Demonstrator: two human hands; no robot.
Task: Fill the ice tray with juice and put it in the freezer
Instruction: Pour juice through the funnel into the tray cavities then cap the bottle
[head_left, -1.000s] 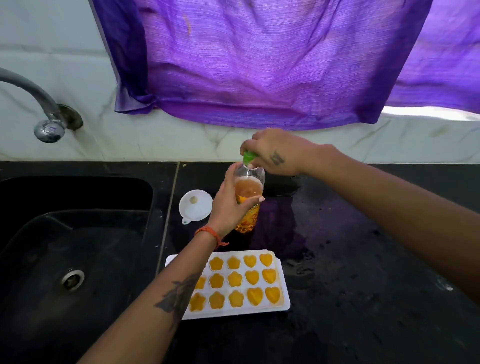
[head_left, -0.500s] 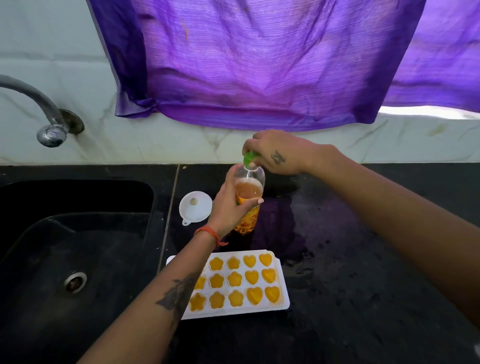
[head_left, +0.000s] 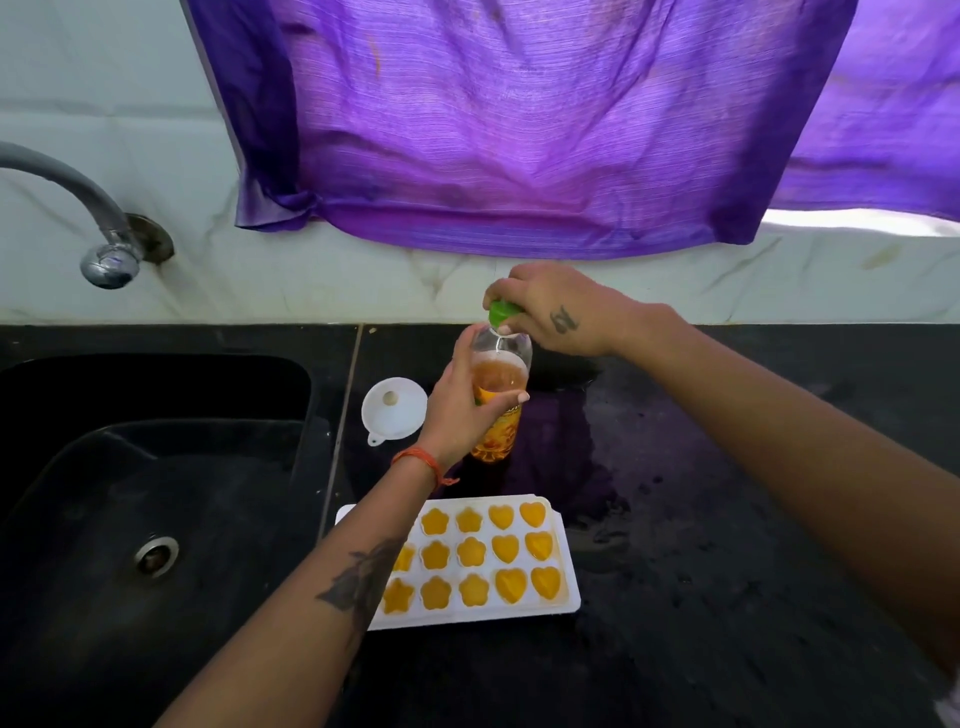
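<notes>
At frame centre, left hand (head_left: 457, 410) grips the juice bottle (head_left: 501, 400), its label unreadable, while right hand (head_left: 550, 312) pinches the green cap (head_left: 503, 312) above the filled ice tray (head_left: 566, 571).

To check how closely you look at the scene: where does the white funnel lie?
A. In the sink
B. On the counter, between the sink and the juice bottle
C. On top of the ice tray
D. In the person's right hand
B: the white funnel lies on the black counter, right of the sink and left of the juice bottle.
</notes>
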